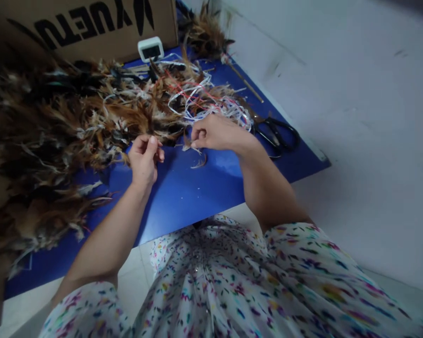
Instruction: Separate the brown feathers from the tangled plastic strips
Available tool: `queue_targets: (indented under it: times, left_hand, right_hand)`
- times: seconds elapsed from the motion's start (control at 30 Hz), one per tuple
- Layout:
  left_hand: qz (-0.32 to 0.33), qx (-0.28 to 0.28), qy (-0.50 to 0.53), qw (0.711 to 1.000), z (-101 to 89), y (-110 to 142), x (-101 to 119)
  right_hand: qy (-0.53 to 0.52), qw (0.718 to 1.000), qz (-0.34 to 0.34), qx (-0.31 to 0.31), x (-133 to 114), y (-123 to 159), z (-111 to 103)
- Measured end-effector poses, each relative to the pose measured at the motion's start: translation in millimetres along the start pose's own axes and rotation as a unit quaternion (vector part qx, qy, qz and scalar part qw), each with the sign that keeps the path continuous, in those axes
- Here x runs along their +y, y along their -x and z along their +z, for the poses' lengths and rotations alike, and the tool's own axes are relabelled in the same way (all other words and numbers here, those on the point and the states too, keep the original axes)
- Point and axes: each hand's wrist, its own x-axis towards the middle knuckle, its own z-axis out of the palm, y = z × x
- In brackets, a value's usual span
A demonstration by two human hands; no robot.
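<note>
My left hand [145, 157] hovers over the blue table [183, 192] with its fingers curled together in a pinch; what it holds is too small to make out. My right hand [215, 134] is closed in a pinch on a small brown feather [193, 149] whose pale quill end sticks out below the fingers. A loose brown feather [200, 163] lies on the table just under it. A large heap of brown, black and white feathers [56, 136] spreads across the left of the table, touching my left hand's fingertips.
A tangle of white and red plastic strips [211, 101] lies behind my right hand. Black scissors [278, 134] rest at the table's right end. A cardboard box [91, 23] and a small white device [150, 49] stand at the back. A white wall [356, 117] runs along the right.
</note>
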Motion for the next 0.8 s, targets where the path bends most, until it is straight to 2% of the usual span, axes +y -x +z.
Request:
queue_targets:
  times: [0.17, 0.27, 0.33, 0.47, 0.57, 0.7, 0.8]
  left_hand:
    - [-0.013, 0.022, -0.015, 1.000, -0.3, -1.9, -0.6]
    - [-0.009, 0.020, -0.015, 1.000, -1.4, -2.4, -2.9]
    - [-0.001, 0.013, -0.014, 1.000, -2.6, -2.5, -4.8]
    - [0.009, 0.008, -0.009, 1.000, -4.8, -2.5, -7.6]
    - [0.003, 0.010, -0.013, 1.000, -5.1, -2.5, -7.9]
    - [-0.011, 0.007, -0.017, 1.000, -3.3, -3.2, -5.8]
    - [-0.017, -0.006, -0.017, 1.000, -0.5, -2.2, -2.9]
  right_hand:
    - [0.130, 0.989, 0.060, -0.036, -8.0, -1.9, 15.5]
    - [0.137, 0.987, 0.063, -0.059, -10.0, -3.6, 22.1]
    - [0.116, 0.991, 0.050, -0.053, -9.2, -3.9, 21.9]
    - [0.044, 0.999, 0.014, 0.020, -3.8, -4.4, 15.7]
    - [-0.003, 0.995, -0.002, 0.098, 2.9, -6.6, 14.3]
    - [-0.002, 0.979, 0.008, 0.202, 13.8, -12.1, 19.4]
    - [-0.002, 0.969, 0.000, 0.247, 17.0, -15.1, 22.9]
